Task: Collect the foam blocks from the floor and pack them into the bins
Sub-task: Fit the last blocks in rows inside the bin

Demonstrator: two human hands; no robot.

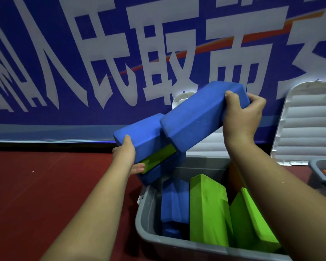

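While the fingers of our left hand pinch a three-block stack over the bin rim and those of our right hand grip a tilted blue block by its far end above it, we judge the sandwiched green block may slip onto the floor.

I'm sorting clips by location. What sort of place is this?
Probably an indoor sports or event hall: a large blue printed banner with white characters hangs along the wall, a dark red floor runs beneath it, and a grey plastic storage bin holds rectangular green foam blocks.
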